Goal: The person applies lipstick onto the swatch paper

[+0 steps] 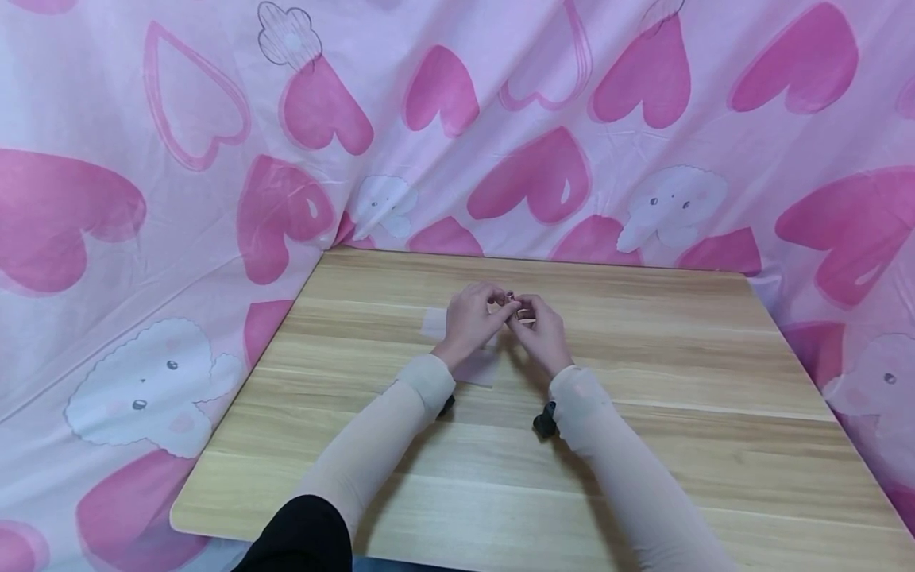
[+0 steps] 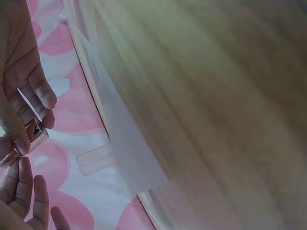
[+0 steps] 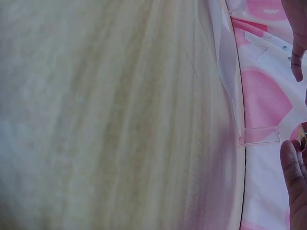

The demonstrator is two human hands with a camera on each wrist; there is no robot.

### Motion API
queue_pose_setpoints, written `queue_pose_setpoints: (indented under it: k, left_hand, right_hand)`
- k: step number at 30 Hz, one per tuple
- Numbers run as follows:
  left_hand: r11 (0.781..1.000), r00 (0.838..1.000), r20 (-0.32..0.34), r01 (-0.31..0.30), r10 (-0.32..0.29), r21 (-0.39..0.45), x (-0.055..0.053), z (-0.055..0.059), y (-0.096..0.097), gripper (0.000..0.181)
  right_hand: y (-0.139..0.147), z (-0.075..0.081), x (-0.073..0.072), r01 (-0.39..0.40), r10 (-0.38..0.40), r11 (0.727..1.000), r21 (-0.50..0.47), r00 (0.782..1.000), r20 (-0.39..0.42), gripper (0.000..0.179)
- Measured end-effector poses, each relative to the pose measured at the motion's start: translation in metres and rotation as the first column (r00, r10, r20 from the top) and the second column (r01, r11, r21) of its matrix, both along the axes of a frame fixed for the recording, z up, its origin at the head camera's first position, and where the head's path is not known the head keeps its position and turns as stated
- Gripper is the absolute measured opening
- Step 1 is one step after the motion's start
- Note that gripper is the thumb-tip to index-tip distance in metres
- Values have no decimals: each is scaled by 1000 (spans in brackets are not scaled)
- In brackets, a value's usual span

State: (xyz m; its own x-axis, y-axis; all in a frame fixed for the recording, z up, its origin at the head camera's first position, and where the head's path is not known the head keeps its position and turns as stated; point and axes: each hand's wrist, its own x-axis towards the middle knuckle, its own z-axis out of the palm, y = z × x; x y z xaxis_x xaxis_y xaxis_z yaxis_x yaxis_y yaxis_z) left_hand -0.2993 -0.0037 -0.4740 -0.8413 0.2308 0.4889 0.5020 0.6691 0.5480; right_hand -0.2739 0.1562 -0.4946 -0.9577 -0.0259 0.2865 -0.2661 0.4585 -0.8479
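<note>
My left hand (image 1: 472, 319) and right hand (image 1: 541, 330) meet above the far middle of the table, fingertips together on a small shiny rose-gold piece (image 2: 38, 136). It looks like a short square tube with a dark opening. Thumb and fingers of both hands pinch it, covering most of it. Only a sliver of the gold piece (image 3: 301, 136) shows in the right wrist view, at my right fingertips. Beyond the hands, a clear rectangular tube (image 2: 97, 159) stands upright on the table; in the head view the hands hide it.
White sheets (image 1: 477, 367) lie on the wood-grain table (image 1: 679, 445) beneath and left of my hands. A pink heart-print cloth (image 1: 529, 175) hangs behind the table and along its sides. A small black camera (image 1: 546, 421) sits under the right wrist.
</note>
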Motion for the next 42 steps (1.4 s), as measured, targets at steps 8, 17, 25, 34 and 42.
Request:
queue_pose_setpoints:
  k: [8, 17, 25, 34, 42]
  left_hand:
    - [1000, 1000, 3, -11, 11, -15, 1, -1, -1, 27]
    - [1000, 1000, 11, 6, -6, -3, 1, -1, -1, 24]
    - [1000, 1000, 10, 7, -7, -8, 1, 1, -2, 24]
    - [1000, 1000, 12, 6, -6, -10, -1, 2, -3, 26]
    - [1000, 999, 30, 17, -16, -12, -4, 2, -4, 26]
  right_hand:
    - [-1, 0, 2, 1, -1, 1000, -4, 1000, 14, 34]
    - [-2, 1, 3, -8, 8, 1000, -12, 1000, 1, 30]
    - [-2, 2, 4, -12, 12, 1000, -14, 1000, -9, 27]
    - [-3, 2, 3, -6, 5, 1000, -8, 1000, -26, 21]
    - [-3, 1, 2, -1, 1, 1000, 5, 1000, -30, 17]
